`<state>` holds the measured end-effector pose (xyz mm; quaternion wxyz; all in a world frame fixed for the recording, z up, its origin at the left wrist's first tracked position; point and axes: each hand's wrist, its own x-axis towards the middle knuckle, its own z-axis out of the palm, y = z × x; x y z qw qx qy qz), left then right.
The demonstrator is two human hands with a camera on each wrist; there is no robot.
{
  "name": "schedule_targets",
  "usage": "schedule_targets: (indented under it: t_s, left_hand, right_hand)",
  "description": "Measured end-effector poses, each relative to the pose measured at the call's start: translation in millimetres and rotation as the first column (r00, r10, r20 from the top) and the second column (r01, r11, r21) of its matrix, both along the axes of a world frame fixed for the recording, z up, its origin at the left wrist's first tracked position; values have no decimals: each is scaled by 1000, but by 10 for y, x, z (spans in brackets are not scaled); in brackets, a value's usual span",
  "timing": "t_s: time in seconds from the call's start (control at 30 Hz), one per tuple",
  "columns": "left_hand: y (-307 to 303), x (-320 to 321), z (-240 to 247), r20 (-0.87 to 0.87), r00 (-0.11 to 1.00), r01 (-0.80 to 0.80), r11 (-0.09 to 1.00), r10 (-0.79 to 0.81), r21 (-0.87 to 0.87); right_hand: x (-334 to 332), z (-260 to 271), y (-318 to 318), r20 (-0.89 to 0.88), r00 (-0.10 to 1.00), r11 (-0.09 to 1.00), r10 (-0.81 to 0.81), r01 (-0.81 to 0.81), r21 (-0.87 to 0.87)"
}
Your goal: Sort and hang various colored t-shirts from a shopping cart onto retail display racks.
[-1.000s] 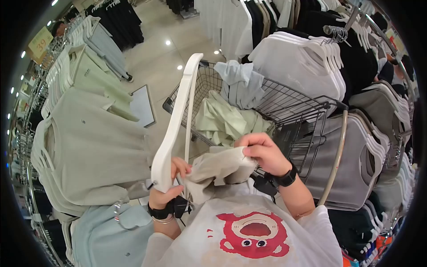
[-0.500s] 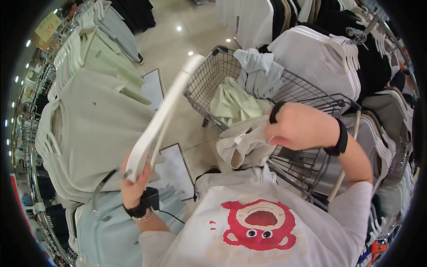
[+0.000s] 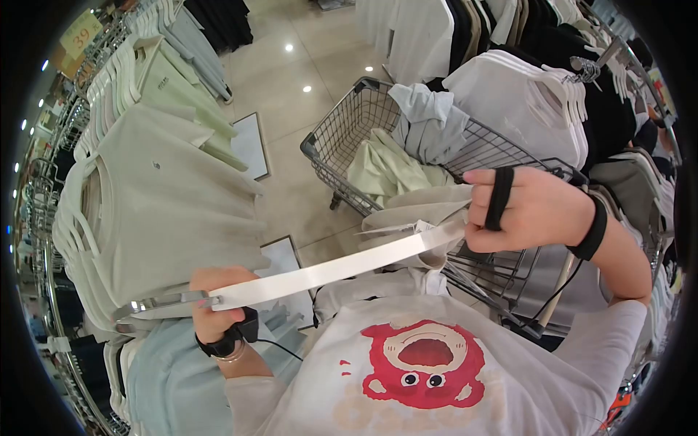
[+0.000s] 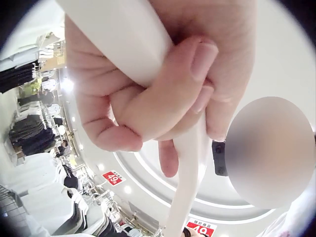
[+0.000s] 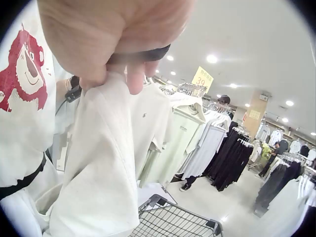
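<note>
A white hanger (image 3: 342, 267) spans between the hands in the head view, its metal hook at the left. The left hand (image 3: 216, 305) grips it beside the hook; the left wrist view shows fingers (image 4: 163, 108) curled round the white plastic. Near the hanger's other end, the right hand (image 3: 527, 211) pinches a beige garment (image 3: 429, 198), which hangs down in the right wrist view (image 5: 101, 163). Whether the right fingers also hold the hanger end cannot be told.
A wire shopping cart (image 3: 331, 156) ahead holds a light green garment (image 3: 389, 168) and a grey-blue one (image 3: 432, 123). Racks of hanging shirts stand at the left (image 3: 167, 196) and right (image 3: 509, 94). A white board (image 3: 249, 145) lies on the floor.
The hanger has swung down from pointing up and away to lying nearly level across the body, its far end at the right hand. The right hand has moved slightly to the right.
</note>
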<state>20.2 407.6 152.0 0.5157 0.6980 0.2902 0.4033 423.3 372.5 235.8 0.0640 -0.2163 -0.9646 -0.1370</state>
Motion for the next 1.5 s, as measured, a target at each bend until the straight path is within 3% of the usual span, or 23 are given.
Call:
schedule_targets:
  t_s: [0.17,0.4,0.47,0.5,0.57,0.6,0.63,0.67,0.77,0.83,0.9,0.97,1.0,1.07,1.17,1.23,1.27,1.3,1.33,1.37,1.43,1.47,1.5]
  left_hand:
    - [85,-208,25,-14,998,-54,997,55,56]
    - [132,-457,-21,147,965,-237,961,216,142]
    - [98,-562,-23,143,953,-286,947,266,144]
    - [83,-631,-27,157,952,-279,955,261,101]
    - [42,-747,-70,172,942,-304,950,288,75]
    - [-20,-757,-134,264,867,-441,897,423,9]
    - [-128,-915,-126,340,747,-594,803,571,-45]
    - [-107,-1017,-138,369,800,-478,875,472,-82]
    - [-173,-869,-81,419,693,-609,787,587,-95]
    - [-161,-606,32,373,649,-672,730,663,-126]
    - [-73,-272,75,322,760,-587,809,564,-31]
    - [86,101,142,492,787,-411,911,372,-33]
    - [58,115,73,489,784,-419,907,383,-37]
    - [41,110,-150,372,849,-294,921,375,-257]
    - [43,190,-244,462,850,-151,957,253,-247]
    - [112,213,-208,462,857,-137,965,229,-224]
    - [123,212,-217,371,850,-281,917,374,-282]
    - [134,229,-227,270,818,-417,848,507,-328]
    - [167,287,-183,309,745,-540,806,592,-243]
    - [201,287,-179,307,746,-537,807,591,-246]
    - [261,276,-174,384,485,-748,600,786,-284]
    - [306,269,-164,386,488,-741,605,783,-290]
    - [339,256,-147,444,383,-790,537,810,-297]
  right_hand:
    - [-143,188,44,36,999,999,-12,11,52]
    - [-308,368,162,7,998,998,-64,64,20]
    - [-360,332,216,-55,982,983,-180,177,-46]
    - [-381,348,255,-60,984,985,-165,162,-51]
    - [-479,459,407,34,999,997,41,-43,65]
    - [-490,498,435,49,998,999,38,-39,21]
    - [-579,490,513,-105,992,995,74,-80,-57]
    - [-587,530,502,-122,991,992,52,-65,-108]
    - [-796,482,715,-260,958,956,119,-181,-229]
    - [-1081,350,867,-601,780,894,173,-380,-236]
    - [-1458,166,1016,-766,599,816,233,-549,-181]
    - [-1905,37,1117,-830,477,759,289,-642,-105]
    - [-2085,38,1116,-838,460,743,292,-661,-104]
    - [-2350,-80,1166,-861,413,734,296,-675,-71]
    - [-2426,-190,1262,-863,418,767,283,-639,-58]
    - [-2376,-290,1316,-827,519,881,217,-470,-63]
    - [-2357,-356,1325,-828,543,887,142,-441,-138]
    - [-2329,-410,1308,-829,542,882,141,-448,-143]
    - [-2291,-459,1277,-864,503,909,13,-365,-199]
    - [-2232,-505,1244,-886,449,925,-114,-277,-260]
    - [-2069,-649,1073,-825,408,780,-391,-329,-533]
    - [-2054,-771,957,-718,503,696,-482,-277,-662]
    - [-2055,-931,846,-588,587,595,-557,-211,-775]
